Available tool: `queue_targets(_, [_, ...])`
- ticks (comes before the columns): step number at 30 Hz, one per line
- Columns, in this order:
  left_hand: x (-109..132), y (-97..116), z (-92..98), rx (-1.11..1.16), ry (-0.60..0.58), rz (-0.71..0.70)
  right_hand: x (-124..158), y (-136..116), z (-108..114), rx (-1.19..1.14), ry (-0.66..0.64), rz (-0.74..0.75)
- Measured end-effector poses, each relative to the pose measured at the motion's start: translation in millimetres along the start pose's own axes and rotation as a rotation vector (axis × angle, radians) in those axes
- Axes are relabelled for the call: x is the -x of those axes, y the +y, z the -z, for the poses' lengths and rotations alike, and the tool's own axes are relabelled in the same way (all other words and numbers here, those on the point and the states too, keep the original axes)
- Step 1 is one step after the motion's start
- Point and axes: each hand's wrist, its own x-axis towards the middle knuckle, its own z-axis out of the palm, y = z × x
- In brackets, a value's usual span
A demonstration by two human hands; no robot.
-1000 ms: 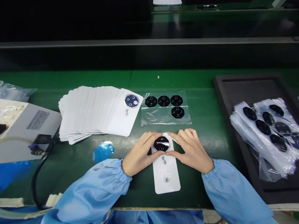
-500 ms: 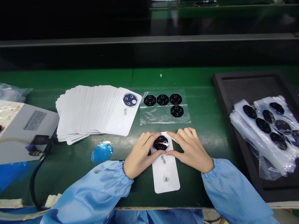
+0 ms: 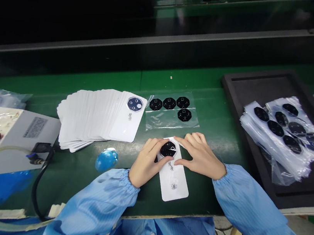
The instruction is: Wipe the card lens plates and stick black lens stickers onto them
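Note:
A white phone back panel (image 3: pixel 175 180) lies flat in front of me, with a black octagonal camera lens cover (image 3: pixel 167 149) at its top end. My left hand (image 3: pixel 147 161) frames the cover from the left, index finger along the upper edge and thumb at the lower edge, closed around it. From the right, my right hand (image 3: pixel 198 154) touches the panel's top corner with its index finger; its thumb rests apart near the right edge, so the hand is open. Dark marks show on the panel below the cover. The fingertips partly hide the panel's side edges.
Fanned white panels (image 3: pixel 87 117) lie at left, the top one bearing a dark lens cover (image 3: pixel 134 104). A clear plastic sheet (image 3: pixel 171 121) holds several black covers. Bagged covers (image 3: pixel 283 131) rest on a black tray (image 3: pixel 254 88). A blue disc (image 3: pixel 106 160) and white box (image 3: pixel 26 134) with tubing sit left.
My right thumb has drawn slightly away from the lens cover's lower edge. My left hand keeps nearly the same place around the cover. The whole view has shifted a little.

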Motion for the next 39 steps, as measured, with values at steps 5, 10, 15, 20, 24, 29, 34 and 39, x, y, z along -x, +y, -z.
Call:
queue_targets(5, [0, 3, -0.3, -0.022, 0.004, 0.004, 0, -1, 0, -0.002, 0.002, -0.005])
queue_targets(10, [2, -1, -3.0, -0.04, 0.025, 0.0, -1, -2, 1, 0.005, -0.012, -0.014])
queue_targets(15, [3, -4, -3.1, -0.086, 0.032, -0.048, 1, -3, -2, 0.057, -0.043, -0.029])
queue_targets(20, [-2, -4, 0.1, -0.049, 0.029, -0.055, 0, 0, -4, 0.091, -0.043, -0.019])
queue_targets(24, [-3, -5, 1.5, -0.02, -0.005, -0.043, -1, 0, -3, 0.084, -0.042, -0.018])
queue_targets(29, [-2, -6, 2.2, -0.036, -0.013, -0.039, -1, 1, -2, 0.08, -0.046, 0.006])
queue_targets(34, [-4, -4, 4.8, -0.041, -0.025, -0.055, -2, 0, -1, 0.084, -0.057, 0.019])
queue_targets(39, [-6, -1, 7.2, -0.024, -0.03, -0.059, -4, -2, 1, 0.072, -0.063, 0.016])
